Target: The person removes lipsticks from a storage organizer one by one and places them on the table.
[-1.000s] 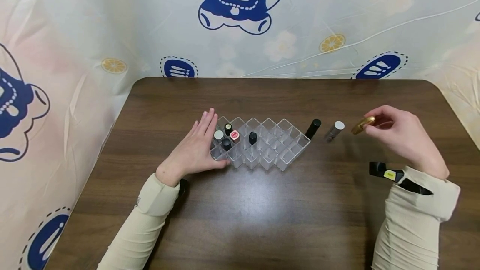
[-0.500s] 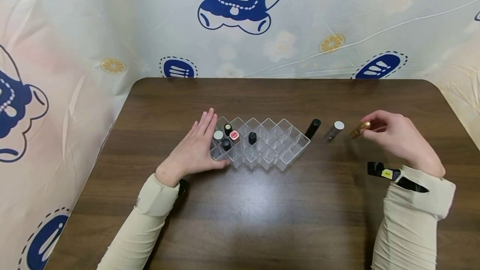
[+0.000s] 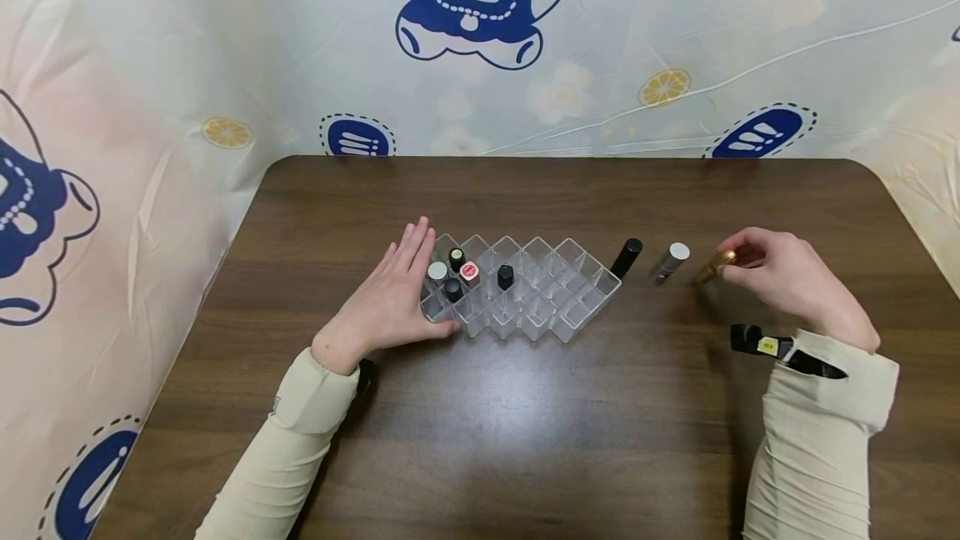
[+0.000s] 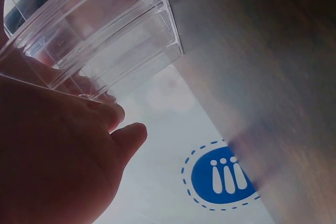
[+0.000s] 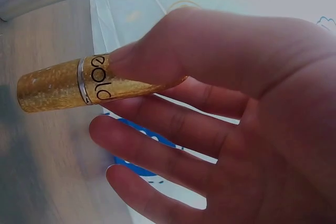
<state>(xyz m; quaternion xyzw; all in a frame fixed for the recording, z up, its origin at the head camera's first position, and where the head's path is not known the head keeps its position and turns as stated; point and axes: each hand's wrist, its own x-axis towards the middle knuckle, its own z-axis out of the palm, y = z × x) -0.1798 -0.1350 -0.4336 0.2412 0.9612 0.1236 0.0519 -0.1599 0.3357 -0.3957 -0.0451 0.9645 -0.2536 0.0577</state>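
Observation:
My right hand (image 3: 806, 286) pinches a shiny gold cosmetic tube (image 5: 52, 86) between thumb and fingers; dark lettering and a silver band show on it. The tube stands close to upright, low over the table at the right; whether its base touches the wood I cannot tell. At the left end of a clear plastic lipstick organizer (image 3: 536, 294), my left hand (image 3: 382, 302) rests with straight fingers against the side and the thumb at the front corner. Several lipsticks and tubes, such as a black-capped one (image 3: 506, 277), stand in its left compartments.
A black tube (image 3: 626, 257) stands just off the organizer's right end. A silver tube with a white top (image 3: 670, 262) is between it and the gold one. The wooden table (image 3: 495, 440) ends at a patterned cloth backdrop (image 3: 480, 107).
My right hand has moved a little left and down, and the gold tube has turned from lying tilted to more upright. The left hand and organizer have kept still.

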